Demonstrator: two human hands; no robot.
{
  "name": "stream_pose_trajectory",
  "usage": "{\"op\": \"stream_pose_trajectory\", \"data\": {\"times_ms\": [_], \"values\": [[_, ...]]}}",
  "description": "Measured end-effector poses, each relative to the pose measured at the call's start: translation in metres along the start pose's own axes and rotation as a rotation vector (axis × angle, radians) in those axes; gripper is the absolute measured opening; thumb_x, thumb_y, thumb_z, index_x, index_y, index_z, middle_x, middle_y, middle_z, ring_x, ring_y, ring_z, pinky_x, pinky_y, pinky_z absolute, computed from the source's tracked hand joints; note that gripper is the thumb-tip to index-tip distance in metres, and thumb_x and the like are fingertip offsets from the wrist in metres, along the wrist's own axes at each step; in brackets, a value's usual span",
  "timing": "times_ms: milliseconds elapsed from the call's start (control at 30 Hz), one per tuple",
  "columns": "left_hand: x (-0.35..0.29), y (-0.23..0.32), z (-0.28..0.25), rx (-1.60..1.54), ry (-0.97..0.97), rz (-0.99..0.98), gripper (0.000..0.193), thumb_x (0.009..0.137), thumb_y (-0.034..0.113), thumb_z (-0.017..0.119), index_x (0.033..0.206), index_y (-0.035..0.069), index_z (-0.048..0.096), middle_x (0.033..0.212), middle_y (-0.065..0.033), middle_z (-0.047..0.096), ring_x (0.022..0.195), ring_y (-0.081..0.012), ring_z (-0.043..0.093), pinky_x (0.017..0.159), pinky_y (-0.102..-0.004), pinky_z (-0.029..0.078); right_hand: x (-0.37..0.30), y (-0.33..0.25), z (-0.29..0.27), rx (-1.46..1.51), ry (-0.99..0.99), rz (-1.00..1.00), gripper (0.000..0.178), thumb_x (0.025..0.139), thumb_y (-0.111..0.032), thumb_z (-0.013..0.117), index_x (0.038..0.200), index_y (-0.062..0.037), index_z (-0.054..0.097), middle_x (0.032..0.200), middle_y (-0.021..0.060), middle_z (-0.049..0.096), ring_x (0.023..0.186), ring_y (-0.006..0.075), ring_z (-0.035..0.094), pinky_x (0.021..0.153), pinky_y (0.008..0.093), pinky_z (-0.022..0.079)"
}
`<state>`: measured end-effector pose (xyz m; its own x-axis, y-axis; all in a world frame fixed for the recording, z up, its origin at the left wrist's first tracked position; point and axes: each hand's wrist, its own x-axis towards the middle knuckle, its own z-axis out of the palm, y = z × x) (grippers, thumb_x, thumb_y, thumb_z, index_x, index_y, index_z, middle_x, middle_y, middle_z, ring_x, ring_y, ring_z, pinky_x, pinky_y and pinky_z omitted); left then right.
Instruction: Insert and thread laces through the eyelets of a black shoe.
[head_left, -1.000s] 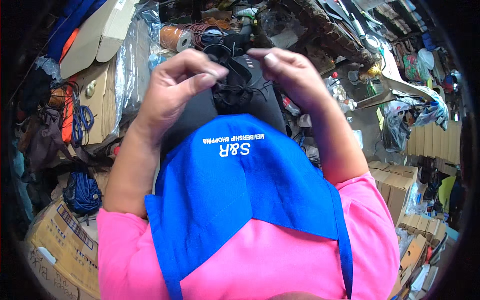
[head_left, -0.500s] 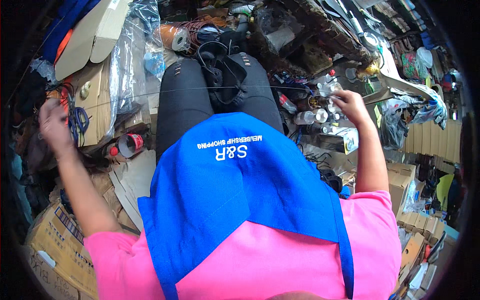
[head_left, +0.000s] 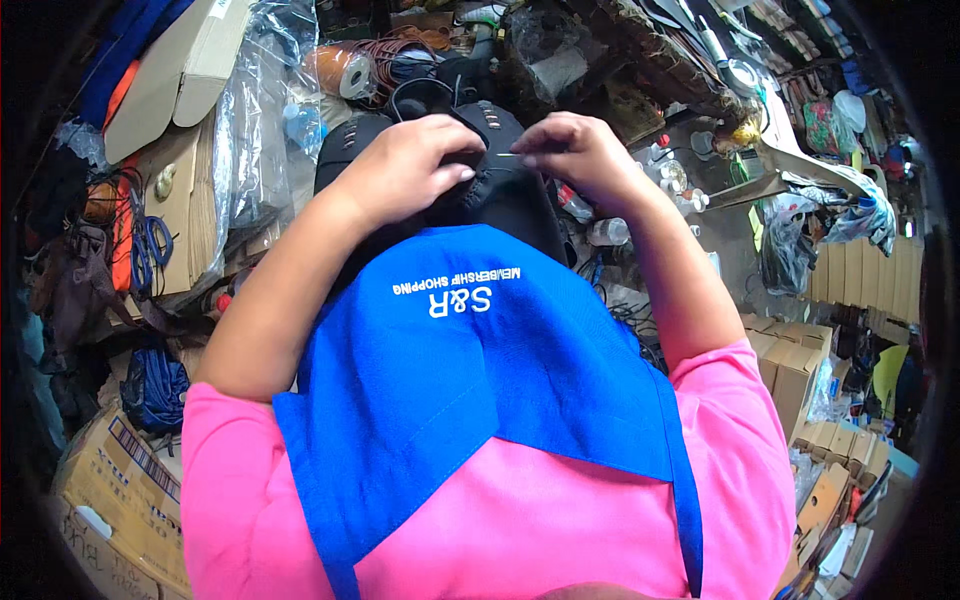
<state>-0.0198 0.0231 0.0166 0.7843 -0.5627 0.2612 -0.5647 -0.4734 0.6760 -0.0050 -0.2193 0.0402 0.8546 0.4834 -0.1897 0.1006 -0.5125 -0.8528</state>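
A black shoe (head_left: 478,192) with thick stitching along its edge lies between my knees, partly covered by my hands. My right hand (head_left: 585,160) is closed in a pinch just right of it, on a thin, shiny needle (head_left: 508,154) that points left. Opposite, my left hand (head_left: 412,168) rests over the shoe's left side with bent fingers. Whatever those left fingers grip is hidden. The thread can hardly be made out here. A blue apron (head_left: 400,370) covers my lap below the shoe.
Blue-handled scissors (head_left: 158,245) lie by flattened cardboard (head_left: 190,190) on the left. Beyond my knees stands an orange thread spool (head_left: 345,72). Several small bottles (head_left: 608,232) are right of my leg, near a metal stand (head_left: 745,190). Cardboard boxes (head_left: 790,370) sit at the right.
Both hands came in from wide apart, where a long thread was stretched between them, to meet over the shoe. The left hand moved right, the right hand left.
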Motion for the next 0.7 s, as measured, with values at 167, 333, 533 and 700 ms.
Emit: {"op": "stream_pose_trajectory", "data": {"times_ms": [167,333,533,700], "values": [[0.024,-0.01,-0.002,-0.063,-0.282,-0.125,0.02,0.076,0.011,0.069,0.094,0.003,0.065,0.091,-0.0095,0.059,0.091,-0.0242,0.058,0.082,-0.0328,0.046,0.019,0.013,0.003,-0.1,-0.034,-0.133,0.015,0.074,0.0,0.069,0.088,-0.0043,0.07,0.084,0.0034,0.063,0.083,0.0118,0.06,0.076,0.0261,0.048],[0.024,-0.025,0.002,-0.338,-0.336,-0.242,0.019,0.077,0.01,0.068,0.094,0.002,0.066,0.091,-0.0063,0.058,0.09,-0.0176,0.057,0.083,-0.0298,0.045,0.021,0.012,0.002,-0.231,-0.055,-0.259,0.017,0.071,0.0,0.07,0.087,-0.0065,0.07,0.081,0.0026,0.059,0.08,0.0127,0.059,0.073,0.026,0.048],[0.023,-0.024,0.003,-0.484,-0.365,-0.34,0.02,0.078,0.01,0.067,0.096,0.001,0.067,0.092,-0.0043,0.059,0.091,-0.0151,0.056,0.084,-0.0283,0.044,0.019,0.025,0.017,-0.086,-0.085,-0.195,0.015,0.07,-0.006,0.073,0.085,-0.0082,0.07,0.08,0.0036,0.062,0.079,0.0155,0.061,0.073,0.028,0.049],[0.019,-0.029,0.006,-0.552,-0.399,-0.392,0.025,0.078,0.012,0.065,0.101,0.001,0.068,0.09,-0.0046,0.059,0.091,-0.0154,0.056,0.085,-0.0283,0.044,0.004,0.03,0.033,-0.06,0.058,-0.193,0.017,0.07,-0.004,0.073,0.086,-0.0089,0.07,0.078,0.0036,0.063,0.076,0.0142,0.063,0.068,0.0277,0.05]]}}
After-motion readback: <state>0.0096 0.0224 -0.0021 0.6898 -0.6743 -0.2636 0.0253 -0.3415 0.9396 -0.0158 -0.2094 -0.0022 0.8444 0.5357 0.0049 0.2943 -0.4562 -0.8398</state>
